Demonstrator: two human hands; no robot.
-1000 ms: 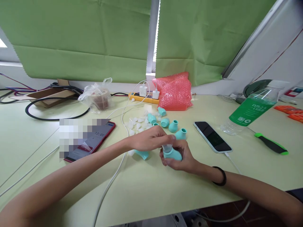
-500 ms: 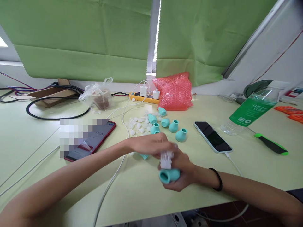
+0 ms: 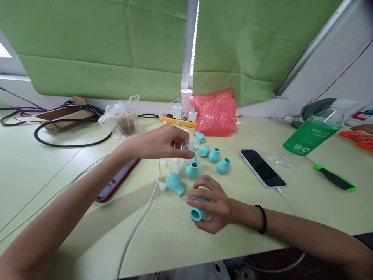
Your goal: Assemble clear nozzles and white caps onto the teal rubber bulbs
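Observation:
My right hand [image 3: 211,204] is wrapped around a teal rubber bulb [image 3: 198,213] just above the near part of the table, its open mouth facing left toward me. My left hand [image 3: 159,143] reaches out over a scatter of small clear plastic caps [image 3: 175,161], its fingertips pinched at one of them. Several more teal bulbs lie close by: one on its side [image 3: 175,183], one upright [image 3: 192,170], and others further back [image 3: 223,166].
A red-cased phone [image 3: 116,181] lies under my left forearm. A black phone [image 3: 261,168] on a white cable [image 3: 140,221] lies to the right, then a green-labelled bottle [image 3: 311,134] and a green-handled tool [image 3: 335,178]. Pink bubble wrap [image 3: 216,112] and a power strip [image 3: 177,120] sit at the back.
My left hand left the bulb and moved up and back to the clear caps. My right hand lowered the bulb toward the table and turned its mouth to the left.

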